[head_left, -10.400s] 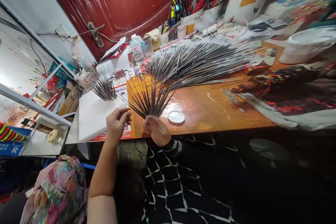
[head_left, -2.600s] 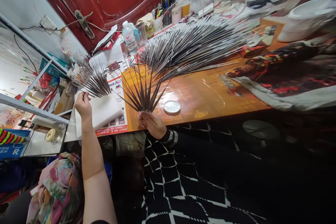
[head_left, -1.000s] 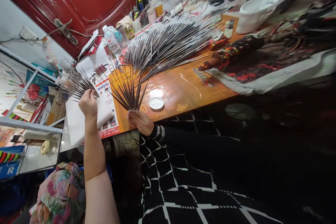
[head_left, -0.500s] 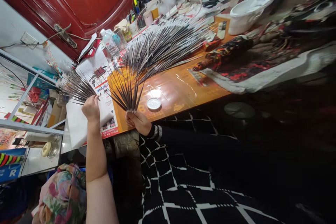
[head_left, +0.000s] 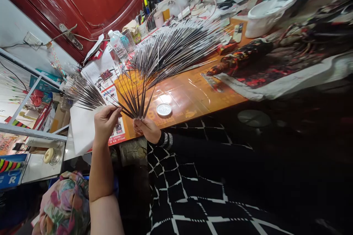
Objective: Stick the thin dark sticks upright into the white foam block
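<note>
My right hand [head_left: 149,129], in a dark sleeve with a striped cuff, is closed round the lower ends of a bunch of dark tapered sticks [head_left: 137,101]. Their thin tips fan out upward over the table. Just left of the bunch, my left hand [head_left: 107,122] has its thumb and fingers pinched together, touching a dark tapered stick at the fan's left edge. Beyond that hand, a smaller spread of similar sticks [head_left: 85,93] lies on white paper. A large heap of such sticks, pale at the far ends [head_left: 176,47], covers the back of the table.
A small white lid [head_left: 163,109] lies near the front edge of the orange table [head_left: 190,95]. Behind are a plastic bottle [head_left: 117,46] and pots of pens. A white tub [head_left: 257,20] and a paint-stained cloth [head_left: 264,90] are at right, a metal frame [head_left: 30,130] at left.
My left hand has moved right, from the smaller spread of sticks to the left edge of the bunch. My right hand still grips the bunch.
</note>
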`<action>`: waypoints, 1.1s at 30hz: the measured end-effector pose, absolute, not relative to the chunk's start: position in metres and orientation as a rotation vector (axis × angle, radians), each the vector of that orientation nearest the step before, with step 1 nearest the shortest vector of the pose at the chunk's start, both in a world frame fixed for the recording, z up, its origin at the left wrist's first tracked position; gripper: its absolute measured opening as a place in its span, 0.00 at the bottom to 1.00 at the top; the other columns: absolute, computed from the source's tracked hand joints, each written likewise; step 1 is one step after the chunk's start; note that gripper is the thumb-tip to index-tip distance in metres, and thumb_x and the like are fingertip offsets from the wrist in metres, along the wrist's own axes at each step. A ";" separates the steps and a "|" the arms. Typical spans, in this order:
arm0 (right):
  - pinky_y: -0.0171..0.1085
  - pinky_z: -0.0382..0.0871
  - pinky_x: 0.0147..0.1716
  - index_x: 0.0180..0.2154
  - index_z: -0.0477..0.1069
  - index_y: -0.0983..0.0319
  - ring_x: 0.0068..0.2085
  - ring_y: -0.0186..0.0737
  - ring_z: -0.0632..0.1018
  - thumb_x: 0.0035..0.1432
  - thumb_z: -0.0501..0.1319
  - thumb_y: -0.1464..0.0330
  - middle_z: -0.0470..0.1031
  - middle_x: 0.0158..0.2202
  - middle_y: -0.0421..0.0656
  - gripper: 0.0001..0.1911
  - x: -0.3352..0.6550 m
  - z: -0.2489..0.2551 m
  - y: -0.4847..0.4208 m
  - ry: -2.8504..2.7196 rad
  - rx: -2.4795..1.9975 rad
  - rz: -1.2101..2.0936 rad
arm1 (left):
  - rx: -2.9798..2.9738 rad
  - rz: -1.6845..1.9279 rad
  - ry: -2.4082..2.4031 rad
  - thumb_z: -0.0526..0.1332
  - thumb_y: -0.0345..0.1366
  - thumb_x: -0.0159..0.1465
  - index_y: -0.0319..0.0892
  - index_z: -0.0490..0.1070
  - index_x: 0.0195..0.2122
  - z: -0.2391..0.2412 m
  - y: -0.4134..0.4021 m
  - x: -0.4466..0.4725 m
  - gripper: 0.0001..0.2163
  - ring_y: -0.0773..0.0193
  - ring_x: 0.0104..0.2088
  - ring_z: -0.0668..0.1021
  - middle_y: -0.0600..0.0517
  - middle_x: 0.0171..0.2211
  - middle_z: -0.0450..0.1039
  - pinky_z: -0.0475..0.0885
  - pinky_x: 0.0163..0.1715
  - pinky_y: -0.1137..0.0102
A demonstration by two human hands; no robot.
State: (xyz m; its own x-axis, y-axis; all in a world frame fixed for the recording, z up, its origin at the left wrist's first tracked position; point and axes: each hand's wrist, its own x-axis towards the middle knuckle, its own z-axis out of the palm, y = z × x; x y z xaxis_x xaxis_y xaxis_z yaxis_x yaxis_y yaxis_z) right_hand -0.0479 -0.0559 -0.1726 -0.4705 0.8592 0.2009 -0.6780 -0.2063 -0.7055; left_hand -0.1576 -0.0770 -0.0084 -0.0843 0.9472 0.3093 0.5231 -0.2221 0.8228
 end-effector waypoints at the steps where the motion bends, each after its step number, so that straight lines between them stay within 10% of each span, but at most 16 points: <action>1: 0.33 0.50 0.21 0.30 0.59 0.62 0.21 0.27 0.56 0.60 0.60 0.44 0.51 0.20 0.34 0.28 -0.048 -0.174 -0.056 -0.922 -0.295 1.853 | 1.781 1.301 1.632 0.67 0.44 0.61 0.42 0.75 0.31 -0.004 -0.076 -0.162 0.10 0.73 0.18 0.68 0.55 0.23 0.71 0.61 0.17 0.76; 9: 0.33 0.52 0.22 0.32 0.59 0.62 0.22 0.28 0.56 0.61 0.60 0.45 0.51 0.21 0.34 0.26 -0.048 -0.173 -0.057 -0.898 -0.308 1.831 | 2.249 1.488 2.375 0.61 0.40 0.66 0.41 0.75 0.33 -0.004 -0.030 -0.229 0.09 0.69 0.27 0.72 0.53 0.25 0.73 0.66 0.34 0.73; 33: 0.33 0.52 0.22 0.31 0.60 0.63 0.21 0.27 0.56 0.61 0.59 0.46 0.51 0.20 0.34 0.26 -0.052 -0.180 -0.055 -0.940 -0.330 1.803 | 2.287 1.307 2.492 0.61 0.39 0.66 0.41 0.79 0.35 -0.048 -0.020 -0.250 0.10 0.61 0.36 0.81 0.47 0.35 0.81 0.70 0.38 0.70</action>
State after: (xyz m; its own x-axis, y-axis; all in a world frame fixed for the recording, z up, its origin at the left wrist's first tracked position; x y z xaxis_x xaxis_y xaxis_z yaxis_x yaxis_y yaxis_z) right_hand -0.0518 -0.0548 -0.1799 -0.4325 0.8799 0.1965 -0.6649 -0.1642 -0.7287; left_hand -0.2500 -0.0204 -0.0476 -0.1350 0.6493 0.7485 0.9849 0.0052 0.1731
